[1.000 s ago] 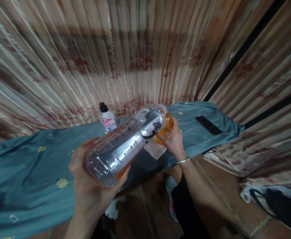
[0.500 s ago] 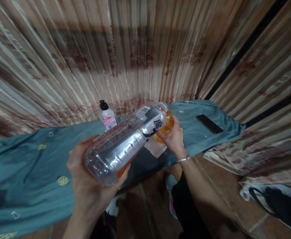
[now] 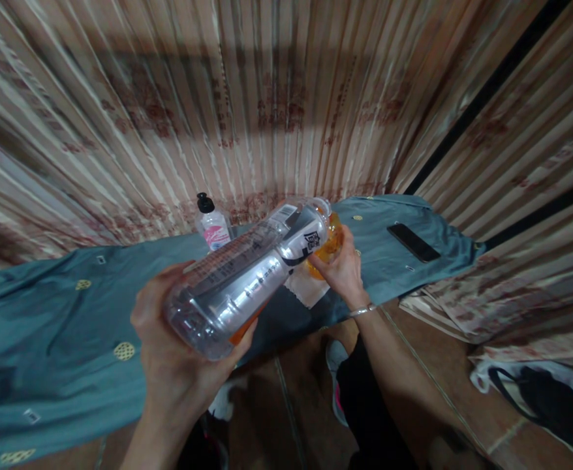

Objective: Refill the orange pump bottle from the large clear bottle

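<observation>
My left hand (image 3: pixel 179 339) is wrapped round the lower end of a large clear plastic bottle (image 3: pixel 237 281) with a silver label. The bottle is tilted, its neck pointing up and right, over an amber container (image 3: pixel 329 245). My right hand (image 3: pixel 340 267), a bracelet on its wrist, grips that amber container, which looks like a glass or cup; the bottle hides much of it. Beneath it a pale cloth or tissue (image 3: pixel 309 290) lies on the teal cover. Behind the large bottle stands a small clear bottle (image 3: pixel 214 228) with a black cap and pink label.
A dark phone (image 3: pixel 414 243) lies on the right part of the teal cloth (image 3: pixel 85 320). Pleated patterned curtains (image 3: pixel 277 111) hang close behind. Black poles (image 3: pixel 482 98) slant at the right. A bag (image 3: pixel 545 398) sits low right on the tiled floor.
Both hands keep their holds and nearly the same places. The large bottle has turned slightly about its length, so the label's dark characters sit a little differently.
</observation>
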`<state>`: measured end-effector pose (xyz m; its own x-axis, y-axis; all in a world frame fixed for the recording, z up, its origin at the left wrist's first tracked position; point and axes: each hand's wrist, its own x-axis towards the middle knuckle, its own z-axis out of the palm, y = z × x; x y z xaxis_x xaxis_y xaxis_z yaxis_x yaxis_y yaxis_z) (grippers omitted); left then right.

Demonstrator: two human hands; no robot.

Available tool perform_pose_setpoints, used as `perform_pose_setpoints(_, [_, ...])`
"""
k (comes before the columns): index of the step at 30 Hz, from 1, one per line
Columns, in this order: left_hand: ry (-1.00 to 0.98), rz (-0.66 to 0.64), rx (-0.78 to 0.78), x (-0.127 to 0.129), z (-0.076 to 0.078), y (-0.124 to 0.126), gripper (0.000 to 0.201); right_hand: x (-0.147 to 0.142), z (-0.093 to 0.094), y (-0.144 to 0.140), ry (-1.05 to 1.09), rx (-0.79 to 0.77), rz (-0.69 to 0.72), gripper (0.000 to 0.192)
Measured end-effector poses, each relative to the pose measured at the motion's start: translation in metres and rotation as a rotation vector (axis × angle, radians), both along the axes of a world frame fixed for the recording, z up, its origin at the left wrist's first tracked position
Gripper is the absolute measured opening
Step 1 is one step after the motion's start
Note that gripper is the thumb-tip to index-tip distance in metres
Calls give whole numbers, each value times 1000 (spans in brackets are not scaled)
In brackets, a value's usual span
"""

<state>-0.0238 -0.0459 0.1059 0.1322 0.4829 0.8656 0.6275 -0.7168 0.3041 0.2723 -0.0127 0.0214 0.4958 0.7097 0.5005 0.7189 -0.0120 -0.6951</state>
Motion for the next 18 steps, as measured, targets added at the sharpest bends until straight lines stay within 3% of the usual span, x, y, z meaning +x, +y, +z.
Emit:
perform_pose_setpoints(6, [25,-34,154,-2,-2,11,107,1,0,0,4,-6,8,99])
perform_pose_setpoints(13, [24,-31,93,0,-1,7,102,1,1,0,25,-11,10,100])
perform_pose_setpoints(18, [16,-32,140,-2,-2,10,108,0,1,-1,18,-2,17,98])
